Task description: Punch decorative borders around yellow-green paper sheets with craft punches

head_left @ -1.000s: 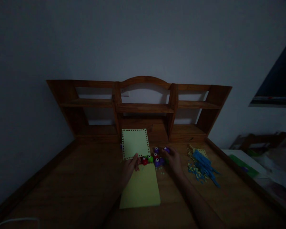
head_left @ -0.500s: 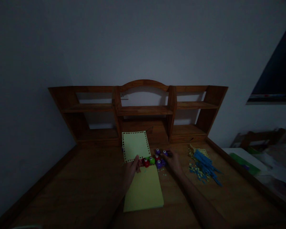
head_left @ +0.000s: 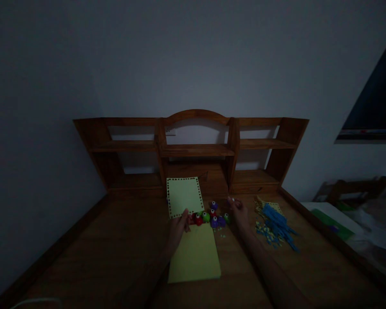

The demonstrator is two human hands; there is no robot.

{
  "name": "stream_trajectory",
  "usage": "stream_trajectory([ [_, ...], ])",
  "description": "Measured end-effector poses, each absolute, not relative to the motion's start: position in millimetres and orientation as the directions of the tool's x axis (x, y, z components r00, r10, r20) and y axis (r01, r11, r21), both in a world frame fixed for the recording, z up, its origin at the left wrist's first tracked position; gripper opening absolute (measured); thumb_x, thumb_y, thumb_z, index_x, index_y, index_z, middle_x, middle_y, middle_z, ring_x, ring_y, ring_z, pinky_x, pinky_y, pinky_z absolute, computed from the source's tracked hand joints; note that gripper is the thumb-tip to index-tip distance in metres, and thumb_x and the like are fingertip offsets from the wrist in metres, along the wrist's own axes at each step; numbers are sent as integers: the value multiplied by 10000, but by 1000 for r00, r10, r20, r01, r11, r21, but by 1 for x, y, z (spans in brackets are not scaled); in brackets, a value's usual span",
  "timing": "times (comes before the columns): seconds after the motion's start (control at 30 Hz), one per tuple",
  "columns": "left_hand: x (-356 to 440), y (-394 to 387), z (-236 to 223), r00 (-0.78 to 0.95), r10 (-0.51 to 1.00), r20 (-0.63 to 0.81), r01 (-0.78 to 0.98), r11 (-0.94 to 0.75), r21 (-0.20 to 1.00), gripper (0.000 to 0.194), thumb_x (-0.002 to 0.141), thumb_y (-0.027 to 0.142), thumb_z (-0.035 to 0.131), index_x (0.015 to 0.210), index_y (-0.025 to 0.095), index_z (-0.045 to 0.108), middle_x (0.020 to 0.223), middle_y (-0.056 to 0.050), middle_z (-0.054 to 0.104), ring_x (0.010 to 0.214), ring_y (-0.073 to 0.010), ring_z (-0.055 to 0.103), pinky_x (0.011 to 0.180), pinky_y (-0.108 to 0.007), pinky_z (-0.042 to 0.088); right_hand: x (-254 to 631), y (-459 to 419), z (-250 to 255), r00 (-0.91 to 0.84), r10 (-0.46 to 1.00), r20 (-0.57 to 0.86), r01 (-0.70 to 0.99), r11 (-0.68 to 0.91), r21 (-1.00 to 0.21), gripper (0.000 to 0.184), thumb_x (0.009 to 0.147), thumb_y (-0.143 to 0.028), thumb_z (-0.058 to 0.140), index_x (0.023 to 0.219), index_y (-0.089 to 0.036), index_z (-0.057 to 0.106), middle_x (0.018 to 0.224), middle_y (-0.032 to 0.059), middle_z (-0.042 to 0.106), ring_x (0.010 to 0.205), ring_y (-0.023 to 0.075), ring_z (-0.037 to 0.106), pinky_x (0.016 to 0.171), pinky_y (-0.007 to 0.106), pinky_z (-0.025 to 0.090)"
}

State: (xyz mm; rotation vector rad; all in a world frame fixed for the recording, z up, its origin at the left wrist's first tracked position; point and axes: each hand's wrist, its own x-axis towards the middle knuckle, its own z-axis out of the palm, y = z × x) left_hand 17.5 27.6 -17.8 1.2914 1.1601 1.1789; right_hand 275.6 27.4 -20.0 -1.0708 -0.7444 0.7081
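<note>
My left hand [head_left: 179, 226], thumb raised and fingers loosely bent apart, rests beside a red craft punch [head_left: 198, 220] at the left end of a small cluster. My right hand [head_left: 240, 213] pinches a purple craft punch [head_left: 230, 200] whose white button shows; the fingers cover most of it. Between the hands stand a green punch [head_left: 206, 217], a second red punch [head_left: 212, 212], several purple punches [head_left: 214, 222] and another green punch [head_left: 226, 218]. A yellow sheet with a punched border [head_left: 184, 197] lies behind my left hand, and a plain yellow stack of paper [head_left: 195, 255] lies in front.
Blue shredded paper strips [head_left: 278, 221] and small paper bits [head_left: 266, 234] lie at right on the wooden desk [head_left: 116, 249]. A wooden shelf unit [head_left: 196, 150] stands along the back. Beyond the right edge are a green item [head_left: 333, 223] and a chair [head_left: 360, 189].
My right hand has moved slightly right and away from the cluster with the purple punch. A green punch now shows where that hand was. My left hand stays almost still.
</note>
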Motion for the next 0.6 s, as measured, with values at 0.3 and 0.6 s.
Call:
stream_trajectory([
  [0.3, 15, 35, -27, 37, 993, 113, -9, -113, 994, 555, 786, 669, 493, 632, 151, 620, 440, 18, 502, 406, -121, 471, 467, -231, 359, 270, 22, -27, 363, 847, 387, 326, 274, -905, 411, 675, -513, 696, 887, -164, 647, 850, 85, 700, 801, 249, 641, 719, 356, 499],
  [0.6, 16, 36, -22, 27, 995, 101, -8, -101, 995, 596, 755, 714, 483, 596, 152, 603, 395, 25, 455, 397, -119, 459, 464, -229, 361, 266, 20, -32, 327, 836, 440, 584, 188, -790, 298, 659, -453, 696, 803, -193, 688, 796, 78, 679, 765, 254, 613, 694, 354, 471],
])
